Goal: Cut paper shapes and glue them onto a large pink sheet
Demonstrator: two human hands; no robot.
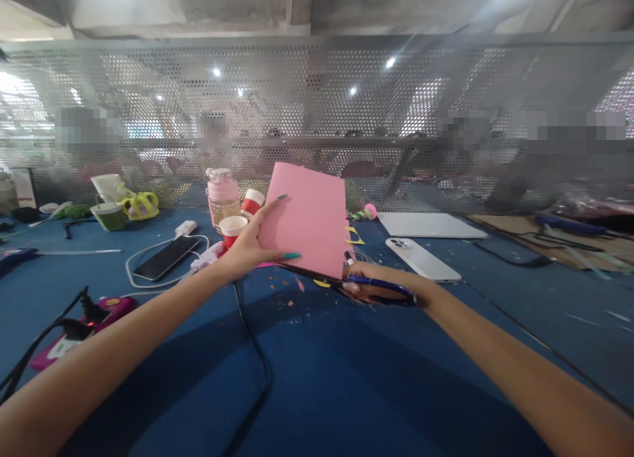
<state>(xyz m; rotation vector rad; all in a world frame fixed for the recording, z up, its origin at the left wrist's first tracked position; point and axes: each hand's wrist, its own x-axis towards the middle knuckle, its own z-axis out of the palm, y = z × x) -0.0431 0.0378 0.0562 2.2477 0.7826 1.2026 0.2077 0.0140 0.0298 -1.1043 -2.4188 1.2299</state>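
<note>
I log, by remote view: forearms (148, 321), two, slim, bare. Left hand (247, 247): long nails (291, 255), painted teal, seen on thumb (271, 254) and one finger (270, 207). Right hand (367, 273): nails too small for me to make out.

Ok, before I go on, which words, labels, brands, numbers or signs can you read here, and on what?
None can be read.
Pink paper: its visible face looks plain.
Pink power strip: a small yellowish mark, too blurred to read.
White upright card at far left: a reddish patch, too small to make out.
White phone: no brand can be made out.
</note>
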